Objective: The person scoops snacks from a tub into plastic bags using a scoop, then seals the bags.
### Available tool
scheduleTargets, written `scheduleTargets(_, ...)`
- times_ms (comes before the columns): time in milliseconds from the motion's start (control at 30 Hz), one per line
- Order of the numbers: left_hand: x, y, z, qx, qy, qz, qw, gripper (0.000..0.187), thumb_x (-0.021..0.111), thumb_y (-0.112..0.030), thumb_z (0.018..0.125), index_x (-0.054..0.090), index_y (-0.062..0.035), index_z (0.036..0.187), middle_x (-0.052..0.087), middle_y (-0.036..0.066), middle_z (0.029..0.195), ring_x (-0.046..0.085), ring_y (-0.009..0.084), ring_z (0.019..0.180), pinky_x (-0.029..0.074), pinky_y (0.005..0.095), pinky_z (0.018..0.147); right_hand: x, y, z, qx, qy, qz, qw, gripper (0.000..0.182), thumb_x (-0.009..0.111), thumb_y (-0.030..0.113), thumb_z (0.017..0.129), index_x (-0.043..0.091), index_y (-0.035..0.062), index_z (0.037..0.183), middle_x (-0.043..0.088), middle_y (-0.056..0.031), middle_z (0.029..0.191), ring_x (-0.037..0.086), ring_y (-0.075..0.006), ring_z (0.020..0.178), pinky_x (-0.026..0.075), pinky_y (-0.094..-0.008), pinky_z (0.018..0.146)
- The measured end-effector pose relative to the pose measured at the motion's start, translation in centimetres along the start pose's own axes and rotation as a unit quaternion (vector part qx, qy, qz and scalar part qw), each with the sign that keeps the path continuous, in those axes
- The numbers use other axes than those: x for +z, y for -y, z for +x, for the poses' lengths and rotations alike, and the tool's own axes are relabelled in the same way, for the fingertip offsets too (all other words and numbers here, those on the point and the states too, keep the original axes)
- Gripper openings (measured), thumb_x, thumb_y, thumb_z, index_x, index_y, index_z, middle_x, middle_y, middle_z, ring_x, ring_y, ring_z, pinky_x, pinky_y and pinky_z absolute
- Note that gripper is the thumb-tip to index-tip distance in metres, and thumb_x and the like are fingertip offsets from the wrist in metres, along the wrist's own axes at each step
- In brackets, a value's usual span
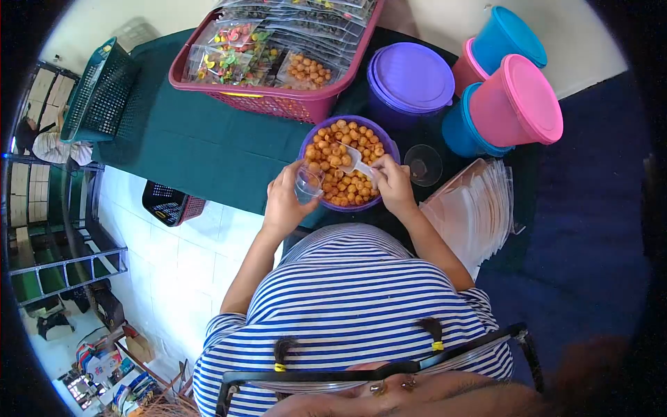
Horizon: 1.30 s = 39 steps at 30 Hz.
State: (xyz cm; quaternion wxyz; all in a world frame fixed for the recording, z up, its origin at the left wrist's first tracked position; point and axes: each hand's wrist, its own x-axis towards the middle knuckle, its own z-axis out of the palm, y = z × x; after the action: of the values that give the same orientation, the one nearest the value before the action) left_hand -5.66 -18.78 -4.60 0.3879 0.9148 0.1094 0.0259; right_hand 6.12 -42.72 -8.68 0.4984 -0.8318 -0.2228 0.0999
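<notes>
A purple tub (pixel 306 147) full of round orange-brown snack balls (pixel 342 186) stands in front of me. My left hand (pixel 285 200) is closed around a small clear plastic cup (pixel 310 182), tilted over the tub's left side. From the right, my right hand (pixel 393 182) grips the handle of a small white scoop (pixel 357 161). The scoop's bowl lies among the snack balls, with a few of them on it. Just right of the tub, near my right hand, is a round clear lid or dish (pixel 424 165).
A maroon basket (pixel 278 104) of packed snack bags stands at the back. Purple (pixel 411 76), pink (pixel 511 101) and blue (pixel 514 38) lidded tubs are at the back right. Clear plastic bags (pixel 472 212) lie stacked right. A green basket (pixel 97 94) sits far left on the green cloth (pixel 201 146).
</notes>
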Motion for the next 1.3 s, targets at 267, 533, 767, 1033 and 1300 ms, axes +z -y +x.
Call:
scheduleTargets(267, 0.0, 0.2, -0.1, 0.006, -0.010, 0.000, 1.000, 0.080, 0.081, -0.018, 0.070, 0.042, -0.0068, 0.140, 0.057, 0.017, 0.130, 0.053, 0.0346, 0.124, 0.037, 0.0460, 0.105, 0.0, -0.2, -0.3, 0.066, -0.060, 0.210, 0.974, 0.013, 0.051, 0.011, 0.102, 0.058, 0.0003, 0.102, 0.059, -0.0031, 0.069, 0.055, -0.0091, 0.063, 0.043, -0.0248, 0.060)
scheduleTargets(533, -0.9, -1.4, -0.1, 0.047, -0.027, 0.030, 0.998, 0.079, 0.083, -0.017, 0.070, 0.043, -0.0053, 0.138, 0.057, 0.017, 0.129, 0.053, 0.0358, 0.122, 0.038, 0.0468, 0.105, -2.8, 0.5, 0.0, 0.080, -0.102, 0.283, 0.950, 0.021, 0.049, 0.017, 0.104, 0.062, 0.0018, 0.097, 0.059, -0.0015, 0.077, 0.052, -0.0068, 0.072, 0.040, -0.0236, 0.070)
scheduleTargets(767, -0.6, -2.0, -0.4, 0.078, -0.008, 0.073, 0.994, 0.081, 0.084, -0.017, 0.069, 0.044, -0.0048, 0.138, 0.055, 0.017, 0.132, 0.052, 0.0350, 0.125, 0.034, 0.0481, 0.108, -3.7, 2.2, -0.4, 0.097, -0.107, 0.316, 0.938, 0.022, 0.047, 0.018, 0.104, 0.062, 0.0042, 0.098, 0.057, -0.0003, 0.076, 0.049, -0.0066, 0.070, 0.036, -0.0229, 0.066)
scheduleTargets(1033, -0.5, -2.5, -0.6, 0.077, -0.009, 0.068, 0.995, 0.082, 0.083, -0.016, 0.067, 0.043, -0.0051, 0.138, 0.054, 0.017, 0.133, 0.050, 0.0351, 0.126, 0.033, 0.0485, 0.109, -4.4, 4.6, -1.0, 0.046, -0.086, 0.290, 0.952, 0.022, 0.048, 0.019, 0.105, 0.061, 0.0034, 0.097, 0.054, 0.0002, 0.077, 0.049, -0.0067, 0.068, 0.039, -0.0218, 0.064)
scheduleTargets(1300, -0.2, -2.6, -0.7, 0.093, -0.005, 0.054, 0.994, 0.087, 0.084, -0.014, 0.064, 0.043, -0.0113, 0.140, 0.056, 0.014, 0.130, 0.052, 0.0332, 0.123, 0.033, 0.0470, 0.108, -5.1, 4.9, -1.0, 0.018, -0.067, 0.252, 0.965, 0.022, 0.049, 0.019, 0.105, 0.060, 0.0031, 0.096, 0.052, 0.0011, 0.077, 0.047, -0.0056, 0.067, 0.039, -0.0218, 0.062)
